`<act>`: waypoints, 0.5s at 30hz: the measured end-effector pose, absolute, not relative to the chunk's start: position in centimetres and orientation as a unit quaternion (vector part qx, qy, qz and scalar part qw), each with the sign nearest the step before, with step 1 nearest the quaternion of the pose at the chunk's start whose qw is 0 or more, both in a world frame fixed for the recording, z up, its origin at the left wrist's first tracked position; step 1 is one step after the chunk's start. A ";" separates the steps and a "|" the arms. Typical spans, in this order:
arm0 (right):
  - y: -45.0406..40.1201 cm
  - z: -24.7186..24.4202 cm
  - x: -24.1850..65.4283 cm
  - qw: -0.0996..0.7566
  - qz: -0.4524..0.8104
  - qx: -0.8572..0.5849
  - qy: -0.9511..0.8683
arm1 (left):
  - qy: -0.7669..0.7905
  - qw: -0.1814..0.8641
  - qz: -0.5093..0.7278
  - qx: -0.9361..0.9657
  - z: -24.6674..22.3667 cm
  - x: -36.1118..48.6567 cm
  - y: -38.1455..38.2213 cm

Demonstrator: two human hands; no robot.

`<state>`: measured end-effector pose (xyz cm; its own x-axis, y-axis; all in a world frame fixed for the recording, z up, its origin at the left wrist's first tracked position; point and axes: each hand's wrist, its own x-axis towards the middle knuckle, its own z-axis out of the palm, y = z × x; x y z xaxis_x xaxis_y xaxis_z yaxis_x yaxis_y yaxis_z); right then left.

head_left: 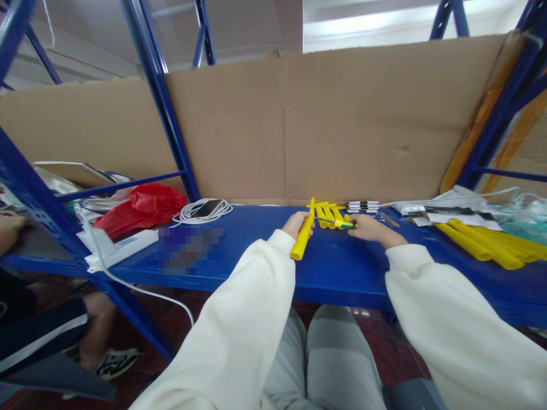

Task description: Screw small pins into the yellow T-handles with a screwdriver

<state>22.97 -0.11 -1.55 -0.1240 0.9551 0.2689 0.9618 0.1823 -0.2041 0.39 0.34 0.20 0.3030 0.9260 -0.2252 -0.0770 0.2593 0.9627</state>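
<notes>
Mid-frame: left hand point(296, 225) is gripping a yellow cylindrical tube point(302, 242), slanting to lower left. Right hand point(366, 229) is holding a yellow-and-green-handled screwdriver point(344, 225), shaft pointing at the tube; contact unclear. Yellow tube bunch point(491, 246) is lying at right, crumpled red plastic bag point(157, 202) at left, both on blue metal shelf point(243, 225).

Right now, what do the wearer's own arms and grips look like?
Long, loose, off-white sleeves: left sleeve and right sleeve, both plain, narrowing to snug cuffs of the same colour. Left grip and right grip are human hands, ungloved. No markings or cables visible on the sleeves.
</notes>
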 end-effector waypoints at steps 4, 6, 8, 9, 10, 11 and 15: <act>-0.1 -1.7 23.0 0.177 -0.021 -0.653 -0.736 | 0.448 0.651 0.389 0.474 0.2 0.4 0.3; -0.1 -1.7 23.0 0.183 -0.017 -0.648 -0.739 | 0.448 0.652 0.391 0.472 0.2 0.4 0.4; -0.2 -1.5 22.9 0.182 -0.006 -0.640 -0.747 | 0.450 0.652 0.391 0.469 0.1 0.4 0.4; -0.3 -1.5 22.9 0.179 -0.001 -0.636 -0.750 | 0.451 0.651 0.393 0.468 0.1 0.4 0.4; -0.3 -1.4 22.9 0.175 0.001 -0.634 -0.753 | 0.452 0.650 0.393 0.468 0.1 0.4 0.4; -0.3 -1.4 22.8 0.174 -0.002 -0.633 -0.755 | 0.452 0.649 0.394 0.468 0.1 0.4 0.4; -0.3 -1.4 22.9 0.179 -0.032 -0.643 -0.744 | 0.453 0.647 0.393 0.471 0.1 0.4 0.4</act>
<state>22.92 -0.27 -1.40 -0.1091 0.9453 0.3076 0.9684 0.1708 -0.1815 0.41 0.39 0.10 0.2800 0.9353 -0.2162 -0.0815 0.2476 0.9654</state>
